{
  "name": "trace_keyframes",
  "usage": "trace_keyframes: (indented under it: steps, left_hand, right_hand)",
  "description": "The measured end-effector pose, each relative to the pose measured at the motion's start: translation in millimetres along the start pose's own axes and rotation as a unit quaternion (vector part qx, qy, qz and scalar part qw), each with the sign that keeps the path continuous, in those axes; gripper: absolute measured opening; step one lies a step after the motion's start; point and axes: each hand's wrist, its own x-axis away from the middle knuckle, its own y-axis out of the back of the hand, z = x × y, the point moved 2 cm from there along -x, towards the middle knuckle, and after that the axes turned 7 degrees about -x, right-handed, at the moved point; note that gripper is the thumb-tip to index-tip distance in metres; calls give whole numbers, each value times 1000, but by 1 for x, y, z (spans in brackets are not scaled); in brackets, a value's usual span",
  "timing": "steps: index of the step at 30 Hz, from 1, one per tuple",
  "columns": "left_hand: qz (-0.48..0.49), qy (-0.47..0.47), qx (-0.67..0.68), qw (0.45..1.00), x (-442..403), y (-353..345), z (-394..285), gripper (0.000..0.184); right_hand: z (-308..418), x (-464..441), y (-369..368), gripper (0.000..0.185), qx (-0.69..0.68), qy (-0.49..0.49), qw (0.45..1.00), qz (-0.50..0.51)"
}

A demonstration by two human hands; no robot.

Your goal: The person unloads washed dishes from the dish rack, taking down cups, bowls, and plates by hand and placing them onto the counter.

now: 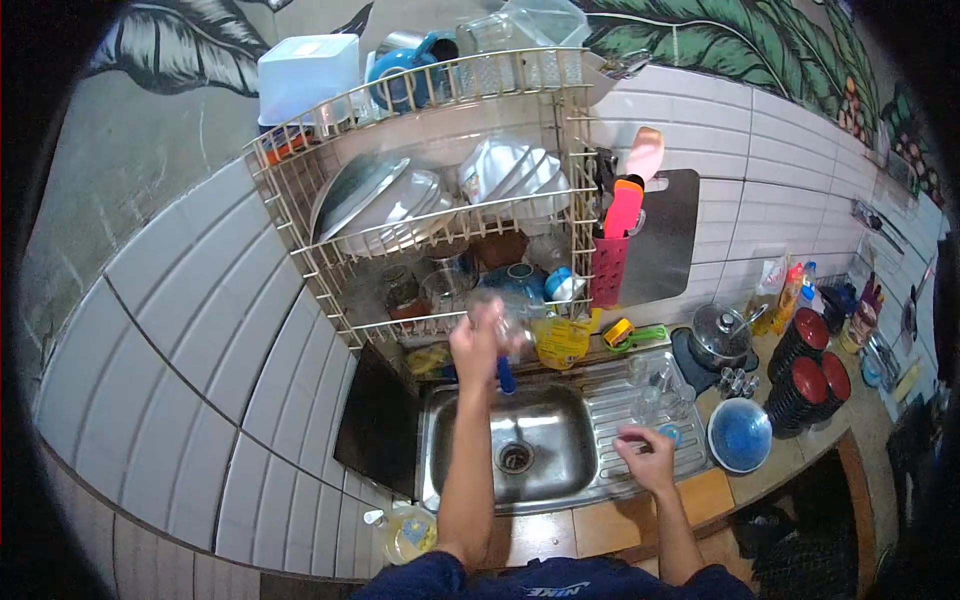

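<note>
My left hand point(476, 345) is raised above the back of the sink, at the front of the dish rack's lowest shelf. Its fingers are closed round a clear drinking glass point(513, 338), blurred by motion. My right hand point(648, 458) hovers over the drainboard point(610, 455), fingers curved and apart with nothing seen between them. Close by it lie a small light-blue round item point(670, 434) and several clear glasses point(648, 402). The steel sink basin point(550, 450) lies between my arms.
The wire dish rack point(400, 237) holds plates, bowls and cups. A red utensil holder point(609, 270) hangs at its right. Further right stand a lidded pot point(721, 338), a blue bowl point(740, 436) and stacked dark red bowls point(803, 385). A yellow packet point(562, 343) is behind the sink.
</note>
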Motion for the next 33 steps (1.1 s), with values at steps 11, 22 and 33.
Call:
trace_keyframes:
  steps: [11, 22, 33]
  left_hand:
    - [291, -29, -345, 892, 171, -54, 131, 93]
    - [433, -22, -329, 838, 239, -82, 225, 117]
    - [206, -38, -291, 934, 149, -87, 171, 53]
  right_hand:
    - [7, 27, 23, 77, 47, 5, 992, 118]
    - [-79, 84, 82, 57, 134, -117, 983, 42]
    - [-147, 6, 134, 57, 196, -99, 960, -173]
